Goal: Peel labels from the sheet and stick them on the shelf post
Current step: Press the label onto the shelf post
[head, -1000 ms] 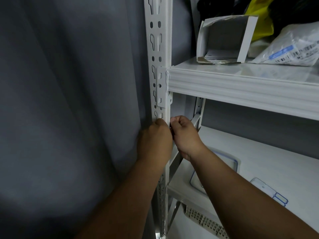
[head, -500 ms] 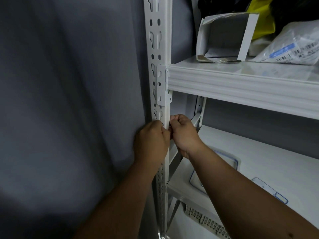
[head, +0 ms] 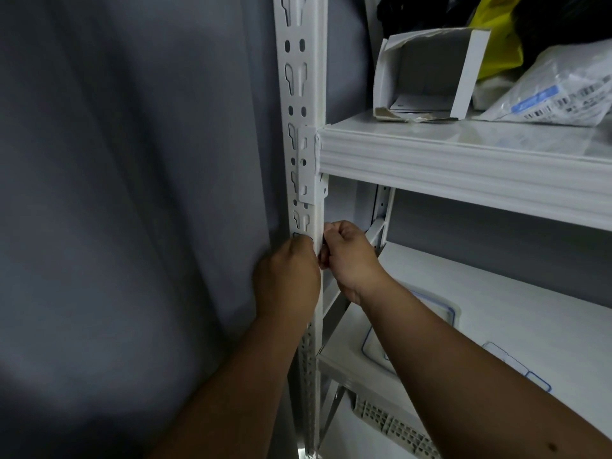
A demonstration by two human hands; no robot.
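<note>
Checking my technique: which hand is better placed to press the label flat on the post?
Probably left: the left hand already lies over the post face, while the right hand is curled at its edge.

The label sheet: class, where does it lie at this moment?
In the head view the label sheet lies flat on the lower shelf, right of the shelf post, partly hidden behind the right forearm, below and right of the right hand.

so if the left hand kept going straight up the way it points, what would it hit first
Probably the beam bracket clipped on the shelf post, just above the left hand; depth is hard to judge.
</note>
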